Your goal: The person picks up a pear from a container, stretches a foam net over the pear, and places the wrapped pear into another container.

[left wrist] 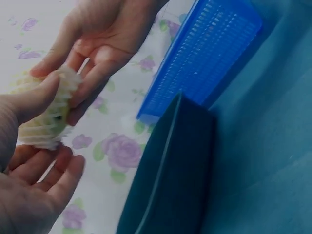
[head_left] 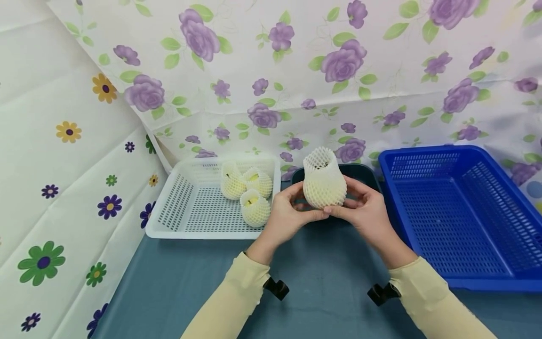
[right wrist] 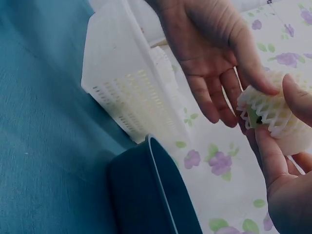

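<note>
A pale yellow-green fruit in a white foam net is held up over a dark teal bin. My left hand holds it from the left, and my right hand holds it from the right, thumbs meeting low on the near side. The foam sleeve's gathered mouth points up, with a dark spot inside it. In the left wrist view, the netted fruit sits between both thumbs and fingers. A bit of green skin and a dark spot show through the net in the right wrist view.
A white basket on the left contains 3 similar netted fruits on its right side. To the right stands a blue basket. Teal cloth covers the table, and a flowered sheet hangs behind.
</note>
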`<state>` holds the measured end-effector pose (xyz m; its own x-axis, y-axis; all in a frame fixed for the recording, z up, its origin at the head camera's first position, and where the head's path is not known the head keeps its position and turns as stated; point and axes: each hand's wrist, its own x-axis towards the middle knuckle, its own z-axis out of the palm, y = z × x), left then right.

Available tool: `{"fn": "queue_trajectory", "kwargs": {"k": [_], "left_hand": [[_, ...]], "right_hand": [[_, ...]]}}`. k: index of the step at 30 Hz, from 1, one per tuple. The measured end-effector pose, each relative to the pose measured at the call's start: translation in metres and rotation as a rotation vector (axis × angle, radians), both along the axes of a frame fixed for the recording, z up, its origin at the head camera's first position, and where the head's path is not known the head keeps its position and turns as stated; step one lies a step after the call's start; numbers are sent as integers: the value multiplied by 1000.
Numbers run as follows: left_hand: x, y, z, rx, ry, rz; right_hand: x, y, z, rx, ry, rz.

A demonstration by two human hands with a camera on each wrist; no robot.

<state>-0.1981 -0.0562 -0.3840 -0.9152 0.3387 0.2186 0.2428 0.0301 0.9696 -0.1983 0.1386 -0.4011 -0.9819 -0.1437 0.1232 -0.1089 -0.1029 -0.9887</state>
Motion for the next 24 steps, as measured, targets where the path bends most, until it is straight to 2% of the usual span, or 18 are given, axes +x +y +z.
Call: {"fn": "queue_trajectory", "kwargs": {"k": [3, 5, 11, 14, 17, 20, 24], "left_hand": [[1, -3, 6, -65, 12, -28], [1, -5, 8, -62, 4, -40], [-2, -3, 4, 122, -22, -103], [-6, -3, -3, 148, -67, -113], [-11, -5, -11, 119, -109, -87], [-16, -6, -18, 89, -150, -38], [-19, -7, -20, 93, -211, 36]], "right_hand": [[0, 1, -1, -40, -26, -11], [0, 1, -2, -63, -36, -13], [-1, -3, -5, -87, -81, -22], [0, -5, -8, -56, -101, -28], [1, -7, -11, 15, -116, -16], [2, -8, -9, 106, -130, 33], [2, -3, -1, 268, -139, 124]]}}
